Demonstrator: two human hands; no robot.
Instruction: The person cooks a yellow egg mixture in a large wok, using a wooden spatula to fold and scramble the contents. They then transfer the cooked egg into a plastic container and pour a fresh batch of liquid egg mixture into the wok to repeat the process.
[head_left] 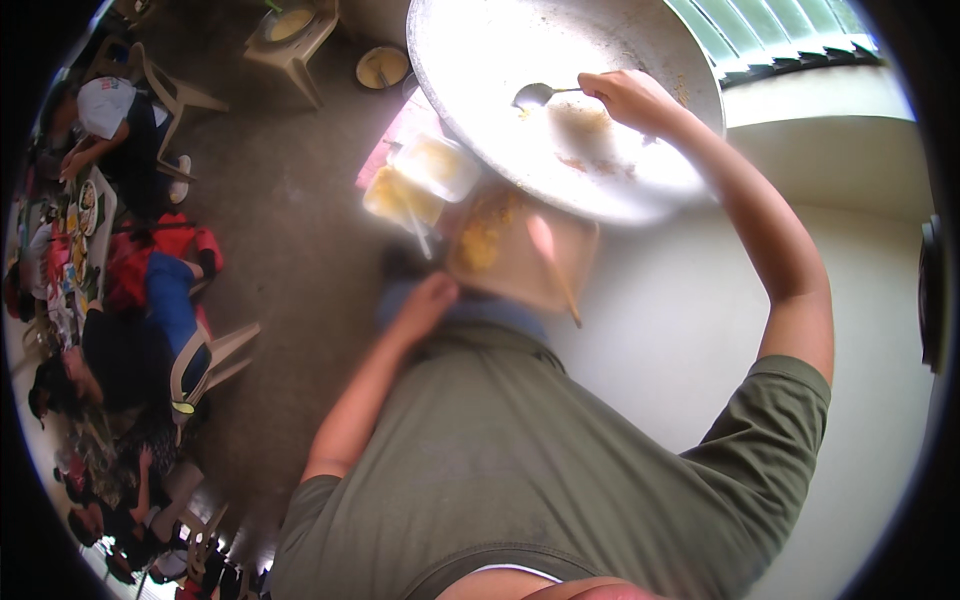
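My right hand [632,98] is closed around the handle of a dark serving spoon [534,95], whose bowl rests inside a very large, shallow metal pan [468,75]. Glare washes out much of the pan; small bits of food cling to its inside. Below the pan is a brown tray [532,268] with yellow food [488,235] on its left side. A spatula with a pinkish blade and wooden handle [563,285] lies across it. At the tray's near left corner, my left hand [432,299] is curled against the edge, its fingers partly blurred.
Two open white food containers, one nearer [402,200] and one farther [438,165], stand left of the tray on a pink surface [385,150]. A round bowl [382,68] and a plastic chair [292,52] are beyond. People sit along a table at far left. A pale wall [860,280] bounds the right.
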